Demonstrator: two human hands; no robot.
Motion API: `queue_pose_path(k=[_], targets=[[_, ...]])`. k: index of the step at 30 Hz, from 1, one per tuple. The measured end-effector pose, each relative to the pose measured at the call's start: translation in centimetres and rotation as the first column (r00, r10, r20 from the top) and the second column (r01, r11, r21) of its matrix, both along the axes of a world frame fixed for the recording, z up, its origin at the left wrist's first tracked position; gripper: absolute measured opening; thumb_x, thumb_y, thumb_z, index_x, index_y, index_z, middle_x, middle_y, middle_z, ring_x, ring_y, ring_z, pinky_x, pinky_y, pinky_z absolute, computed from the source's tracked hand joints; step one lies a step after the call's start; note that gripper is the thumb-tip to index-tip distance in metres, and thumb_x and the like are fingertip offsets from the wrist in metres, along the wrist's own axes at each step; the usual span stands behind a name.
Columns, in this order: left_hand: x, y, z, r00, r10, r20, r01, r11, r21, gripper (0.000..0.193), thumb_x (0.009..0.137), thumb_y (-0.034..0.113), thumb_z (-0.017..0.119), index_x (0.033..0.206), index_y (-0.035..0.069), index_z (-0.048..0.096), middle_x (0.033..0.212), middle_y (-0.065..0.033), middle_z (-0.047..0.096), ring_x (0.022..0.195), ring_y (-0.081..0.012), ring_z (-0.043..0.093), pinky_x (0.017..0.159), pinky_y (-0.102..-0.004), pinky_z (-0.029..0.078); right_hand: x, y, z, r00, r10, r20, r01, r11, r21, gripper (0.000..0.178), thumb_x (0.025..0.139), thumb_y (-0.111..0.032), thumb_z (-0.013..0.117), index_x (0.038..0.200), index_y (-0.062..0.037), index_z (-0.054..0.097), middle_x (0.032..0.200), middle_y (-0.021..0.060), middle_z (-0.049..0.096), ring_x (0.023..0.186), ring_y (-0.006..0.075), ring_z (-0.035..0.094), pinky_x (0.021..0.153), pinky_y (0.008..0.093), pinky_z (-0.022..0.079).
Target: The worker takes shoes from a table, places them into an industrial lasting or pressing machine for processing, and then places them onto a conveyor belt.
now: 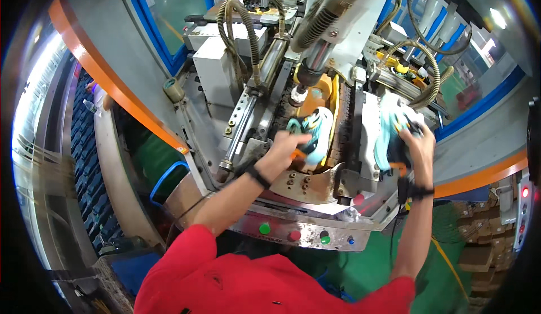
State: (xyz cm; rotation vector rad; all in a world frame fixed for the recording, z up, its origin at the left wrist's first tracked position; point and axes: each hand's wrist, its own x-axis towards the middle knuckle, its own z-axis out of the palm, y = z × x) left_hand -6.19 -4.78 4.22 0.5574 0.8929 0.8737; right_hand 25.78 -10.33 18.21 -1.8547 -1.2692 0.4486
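Note:
My left hand [283,151] is closed around the near end of a light-blue and black shoe [322,131]. That shoe lies in the yellow-edged cradle [336,106] of a press, below a dark plunger with a white tip [298,95]. Out to the right, my right hand [420,146] grips a second shoe [386,139], also light blue and black with an orange tab. It is held over the pale metal block beside the cradle and is blurred. Both wrists wear black bands.
Metal rods [243,131] and ribbed hoses [255,38] flank the cradle. Along the machine's front runs a panel with a green button [265,229] and a red button [295,235]. An orange curved rim [107,77] bounds the left side. Cardboard boxes [476,257] stand at the lower right.

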Motion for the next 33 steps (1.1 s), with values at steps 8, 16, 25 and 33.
queue_pose_path(k=[8, 16, 25, 33], targets=[[-15.8, -17.8, 6.1, 0.973, 0.210, -0.092, -0.213, 0.977, -0.023, 0.052, 0.086, 0.014, 0.072, 0.128, -0.007, 0.050, 0.105, -0.0066, 0.062, 0.091, -0.0149, 0.064, 0.080, -0.0288, 0.054, -12.6, 17.1, -10.3, 0.929, 0.168, 0.331, -0.029, 0.921, -0.388, 0.054, 0.060, -0.030, 0.081, 0.098, 0.0046, 0.067, 0.102, 0.0250, 0.069, 0.096, 0.0372, 0.067, 0.084, 0.0409, 0.054], [-23.5, -31.3, 5.9, 0.603, 0.784, -0.148, -0.773, 0.620, 0.132, 0.033, 0.091, 0.012, 0.065, 0.120, -0.001, 0.056, 0.103, -0.0075, 0.068, 0.085, -0.0165, 0.069, 0.073, -0.0308, 0.057, -18.5, 17.4, -18.9, 0.889, 0.022, 0.458, 0.070, 0.980, -0.184, 0.037, 0.079, -0.011, 0.060, 0.110, 0.0029, 0.048, 0.093, 0.0266, 0.067, 0.094, 0.0378, 0.067, 0.082, 0.0472, 0.053], [-20.5, -36.3, 2.5, 0.469, 0.869, -0.160, -0.880, 0.476, 0.006, 0.019, 0.091, 0.018, 0.066, 0.102, 0.002, 0.062, 0.092, -0.0060, 0.069, 0.075, -0.0180, 0.068, 0.061, -0.0321, 0.054, -25.8, -7.0, -13.3, 0.819, 0.490, 0.299, -0.574, 0.703, 0.420, 0.018, 0.078, -0.002, 0.061, 0.095, -0.0030, 0.062, 0.086, 0.0167, 0.062, 0.086, 0.0353, 0.063, 0.074, 0.0433, 0.052], [-17.3, -35.8, 3.4, 0.491, 0.843, -0.219, -0.867, 0.497, -0.030, 0.020, 0.090, 0.017, 0.066, 0.104, 0.002, 0.062, 0.094, -0.0070, 0.069, 0.079, -0.0195, 0.069, 0.065, -0.0330, 0.055, -30.5, -14.6, -33.3, 0.650, 0.719, 0.246, -0.746, 0.665, 0.027, 0.023, 0.081, -0.015, 0.063, 0.103, -0.0090, 0.059, 0.105, 0.0105, 0.056, 0.092, 0.0309, 0.061, 0.068, 0.0420, 0.054]])
